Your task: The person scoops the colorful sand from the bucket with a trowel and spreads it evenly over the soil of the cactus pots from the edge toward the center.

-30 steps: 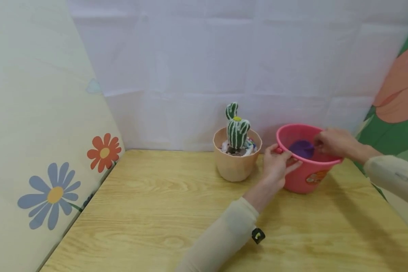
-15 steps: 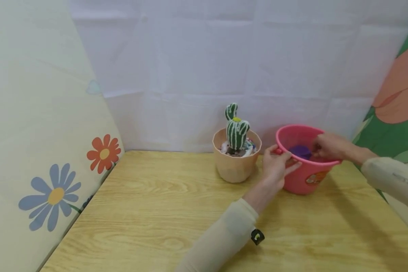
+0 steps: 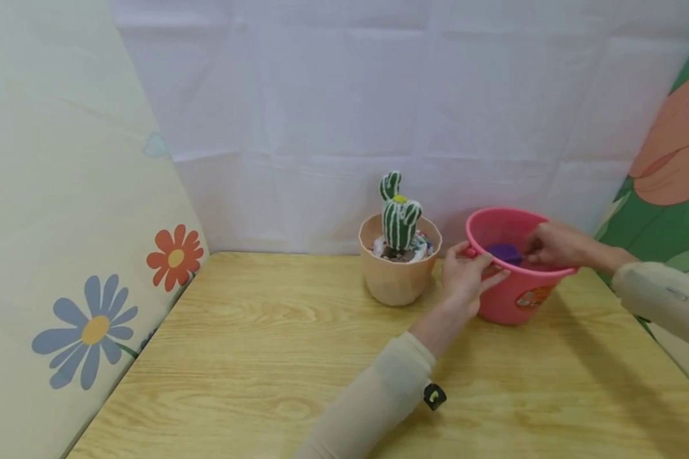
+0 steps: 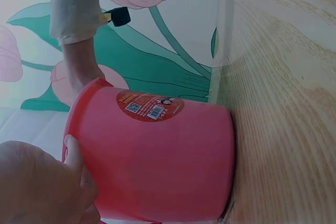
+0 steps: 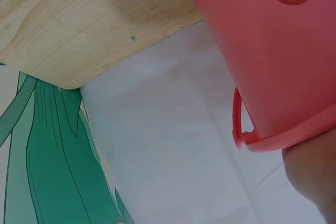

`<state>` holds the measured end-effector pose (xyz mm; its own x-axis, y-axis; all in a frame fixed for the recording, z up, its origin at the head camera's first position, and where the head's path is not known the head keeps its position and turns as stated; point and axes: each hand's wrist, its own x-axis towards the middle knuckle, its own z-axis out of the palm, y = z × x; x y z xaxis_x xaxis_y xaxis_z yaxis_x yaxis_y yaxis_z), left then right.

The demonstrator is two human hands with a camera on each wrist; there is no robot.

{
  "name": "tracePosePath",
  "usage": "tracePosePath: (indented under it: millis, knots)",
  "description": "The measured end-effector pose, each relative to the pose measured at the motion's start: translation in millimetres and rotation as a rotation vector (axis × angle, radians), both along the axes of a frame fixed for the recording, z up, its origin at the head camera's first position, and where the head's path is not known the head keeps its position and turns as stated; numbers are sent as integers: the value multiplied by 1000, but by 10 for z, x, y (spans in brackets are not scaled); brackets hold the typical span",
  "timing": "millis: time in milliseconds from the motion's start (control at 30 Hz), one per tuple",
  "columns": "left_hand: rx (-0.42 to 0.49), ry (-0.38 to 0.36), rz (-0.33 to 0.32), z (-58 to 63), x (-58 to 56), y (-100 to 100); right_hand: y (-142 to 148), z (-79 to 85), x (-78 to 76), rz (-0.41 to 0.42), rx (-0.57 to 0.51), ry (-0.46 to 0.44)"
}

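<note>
Left hand (image 3: 461, 280) is gripping the rim of the pink bucket (image 3: 502, 303) standing on the desk (image 3: 252, 344). Right hand (image 3: 557, 245) is sitting inside by the purple item (image 3: 504, 254); can't tell if it's holding. Left should be bracing firmly, right working clear of the rim.

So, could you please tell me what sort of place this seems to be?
It looks like an indoor corner set up for tabletop activities, perhaps for filming: a wood-grain table stands before a creased white sheet, and a blue cartoon flower decorates the pale wall.
</note>
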<state>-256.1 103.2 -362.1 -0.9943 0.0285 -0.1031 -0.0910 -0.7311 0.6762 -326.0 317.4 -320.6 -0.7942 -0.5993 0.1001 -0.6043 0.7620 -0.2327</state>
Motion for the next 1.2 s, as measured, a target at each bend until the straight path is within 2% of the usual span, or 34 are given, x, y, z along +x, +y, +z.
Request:
tracePosePath:
  millis: [367, 600, 767, 1000, 1200]
  knots:
    - [14, -4, -3, -31, 9, 32, 23, 1, 67, -20, -45, -82]
    - [14, -6, -15, -43, 9, 40, 57, 24, 90, 3, -79, -134]
    - [15, 2, -16, -29, 2, 25, 48, 94, 131, 23, -108, -175]
    - [10, -5, -21, -32, -2, -9, -57, 205, 227, 67, -88, -193]
    - [22, -2, -25, -31, -7, -20, -69, 289, 276, 28, -103, -245]
